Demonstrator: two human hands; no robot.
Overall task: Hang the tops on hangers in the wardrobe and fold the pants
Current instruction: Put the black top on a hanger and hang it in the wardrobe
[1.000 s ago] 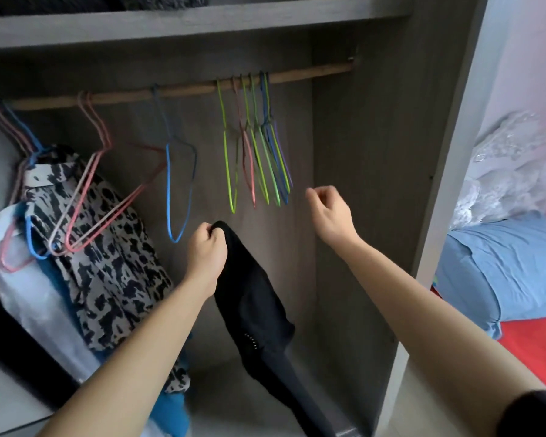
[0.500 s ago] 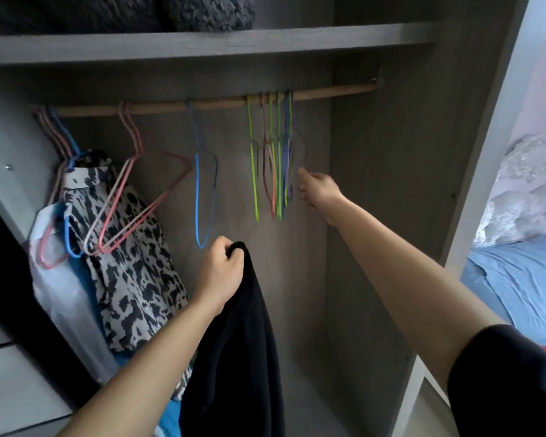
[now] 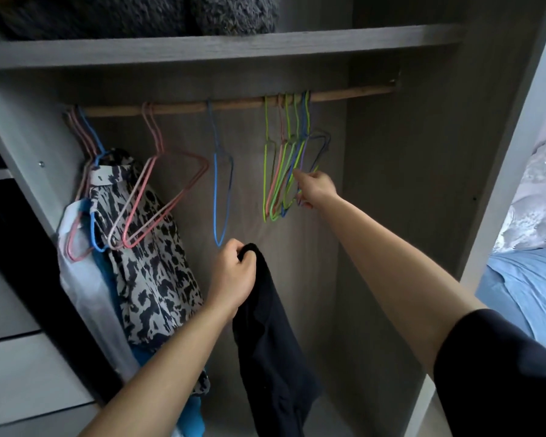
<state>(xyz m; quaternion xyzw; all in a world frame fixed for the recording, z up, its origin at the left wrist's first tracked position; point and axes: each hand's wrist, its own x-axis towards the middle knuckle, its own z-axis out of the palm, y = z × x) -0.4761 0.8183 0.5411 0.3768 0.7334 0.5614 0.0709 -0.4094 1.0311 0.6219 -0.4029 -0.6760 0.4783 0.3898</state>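
Observation:
My left hand (image 3: 234, 275) grips the top edge of a black top (image 3: 273, 348), which hangs down in front of the open wardrobe. My right hand (image 3: 316, 187) reaches into a bunch of several empty wire hangers (image 3: 286, 171), green, pink and blue, on the wooden rail (image 3: 344, 97); its fingers pinch the lower bar of one at the bunch's right side. A single blue hanger (image 3: 223, 197) hangs empty just above my left hand. Two pink hangers (image 3: 158, 197) hang empty further left.
At the left end of the rail hang a black-and-white patterned top (image 3: 152, 263), a white garment (image 3: 79, 279) and something blue. Grey fluffy items (image 3: 234, 11) lie on the upper shelf (image 3: 221, 48). A bed with blue bedding (image 3: 527, 288) is at the right.
My right hand moved up from open air into the hanger bunch and took hold of one. My left hand stayed low with the black top. The view tilted up.

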